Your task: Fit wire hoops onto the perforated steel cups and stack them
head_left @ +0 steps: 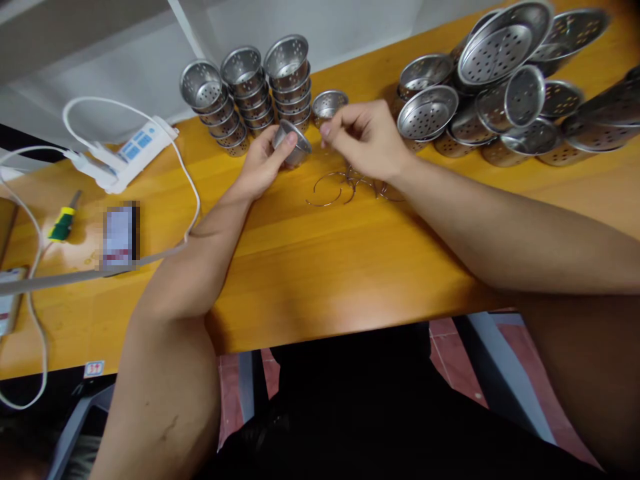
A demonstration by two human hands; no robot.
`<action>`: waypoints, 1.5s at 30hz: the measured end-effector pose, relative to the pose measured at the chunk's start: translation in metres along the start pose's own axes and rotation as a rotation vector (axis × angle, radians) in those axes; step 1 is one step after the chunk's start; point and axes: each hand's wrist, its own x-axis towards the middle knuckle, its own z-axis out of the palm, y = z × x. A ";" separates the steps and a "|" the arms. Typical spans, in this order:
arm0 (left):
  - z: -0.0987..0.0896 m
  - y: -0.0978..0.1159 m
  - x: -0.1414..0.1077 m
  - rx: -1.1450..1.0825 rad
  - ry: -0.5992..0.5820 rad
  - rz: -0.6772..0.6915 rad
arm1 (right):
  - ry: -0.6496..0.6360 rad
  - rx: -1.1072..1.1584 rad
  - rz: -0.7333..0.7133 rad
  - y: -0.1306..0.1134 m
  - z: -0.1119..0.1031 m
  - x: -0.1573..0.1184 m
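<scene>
My left hand (267, 157) holds a small metal strainer basket (294, 145), tilted, with the thumb over its rim. To its right, my right hand (367, 137) is raised with thumb and fingers pinched together; whatever lies between the fingertips is too small to make out. Below that hand, several thin curved wire handles (327, 203) lie loose on the table. Just behind the fingers stands a single perforated strainer basket (330, 103), partly hidden by the right hand.
Three stacks of strainer baskets (243, 73) stand at the back left. A jumbled heap of baskets (427, 113) fills the back right. On the left are a white power strip (133, 155) with cables, a green-yellow screwdriver (63, 223) and a phone (119, 233) on the wooden table (320, 280).
</scene>
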 end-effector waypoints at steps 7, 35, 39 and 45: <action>-0.003 0.009 -0.002 -0.136 -0.002 -0.124 | -0.205 -0.213 -0.038 0.017 0.000 -0.013; 0.000 0.058 -0.010 -0.208 -0.153 -0.095 | -0.142 -0.326 0.034 -0.009 -0.012 -0.010; 0.004 0.056 -0.011 -0.236 -0.150 -0.135 | -0.058 -0.392 0.083 -0.007 -0.023 -0.007; 0.008 0.053 -0.011 -0.262 -0.126 -0.158 | 0.167 -0.534 0.160 0.021 -0.031 0.000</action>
